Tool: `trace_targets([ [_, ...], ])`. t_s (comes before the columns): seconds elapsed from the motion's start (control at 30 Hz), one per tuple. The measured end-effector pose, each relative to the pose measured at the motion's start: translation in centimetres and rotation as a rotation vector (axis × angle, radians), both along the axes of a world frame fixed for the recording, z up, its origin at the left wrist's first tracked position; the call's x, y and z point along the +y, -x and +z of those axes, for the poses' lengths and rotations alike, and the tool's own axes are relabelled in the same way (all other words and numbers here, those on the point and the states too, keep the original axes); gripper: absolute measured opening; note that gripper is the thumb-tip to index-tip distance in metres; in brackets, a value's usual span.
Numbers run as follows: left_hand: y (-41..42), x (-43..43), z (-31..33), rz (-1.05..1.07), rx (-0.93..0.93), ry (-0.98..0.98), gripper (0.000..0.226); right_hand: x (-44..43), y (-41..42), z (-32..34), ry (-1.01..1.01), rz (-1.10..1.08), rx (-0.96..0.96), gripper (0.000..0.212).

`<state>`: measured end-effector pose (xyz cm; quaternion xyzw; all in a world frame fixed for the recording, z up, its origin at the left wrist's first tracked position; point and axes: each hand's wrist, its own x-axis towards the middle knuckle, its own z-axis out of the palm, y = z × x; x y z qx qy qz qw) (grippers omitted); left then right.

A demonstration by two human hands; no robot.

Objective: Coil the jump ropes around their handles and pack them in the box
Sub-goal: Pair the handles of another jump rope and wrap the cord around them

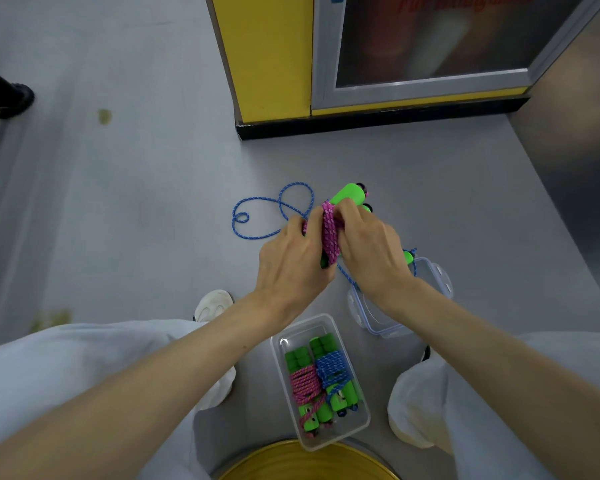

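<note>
Pink rope coil (pixel 329 233) on green handles (pixel 347 195), gripped between left hand (pixel 293 261) and right hand (pixel 369 247)

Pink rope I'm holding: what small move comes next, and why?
Likely lower it into the box: the left grip and right grip hold the pink rope, seemingly fully coiled round its green handles; two coiled ropes already lie there.

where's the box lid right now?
Head view: the clear lid lies on the floor, right of centre, under the right hand's wrist, just beyond the box.
</note>
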<state>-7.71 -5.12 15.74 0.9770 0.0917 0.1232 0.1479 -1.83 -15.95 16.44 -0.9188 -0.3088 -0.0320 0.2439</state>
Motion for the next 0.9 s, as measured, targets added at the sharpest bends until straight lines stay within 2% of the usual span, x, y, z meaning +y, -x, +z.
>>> trace_targets([
  [0.17, -0.5, 0.1, 0.7, 0.014, -0.051, 0.025, 0.063, 0.1, -0.3, 0.6, -0.091, -0.026, -0.246, 0.013],
  [0.27, -0.8, 0.0, 1.2, 0.021, -0.052, 0.048, 0.063, -0.2, -0.9, 0.8, 0.009, -0.003, -0.485, 0.028],
  [0.33, -1.0, -0.3, 1.5, 0.038, -0.044, 0.081, 0.059, -0.2, -1.3, 1.1, 0.093, -0.009, -0.621, 0.029],
  [0.4, -1.3, -0.6, 1.9, 0.051, -0.045, 0.103, 0.055, 0.0, -1.6, 1.5, 0.078, -0.034, -0.69, 0.02],
  [0.47, -1.5, -0.7, 2.2, 0.063, -0.042, 0.124, 0.056, 0.5, -1.6, 1.8, -0.003, -0.084, -0.651, 0.003],
  [0.6, -1.8, -0.6, 2.4, 0.113, -0.022, 0.198, 0.058, 1.1, -1.6, 1.9, -0.242, -0.222, -0.259, 0.013],
  [0.67, -1.8, -0.5, 2.4, 0.131, -0.02, 0.188, 0.055, 1.2, -1.8, 1.7, -0.241, -0.259, -0.115, 0.018],
  [0.8, -1.7, -0.4, 1.9, 0.149, 0.001, 0.152, 0.048, 1.5, -2.1, 1.0, -0.166, -0.238, -0.082, 0.013],
  [0.9, -1.6, -0.3, 1.4, 0.156, 0.017, 0.135, 0.045, 2.0, -2.1, 0.9, -0.076, -0.271, 0.017, 0.016],
])
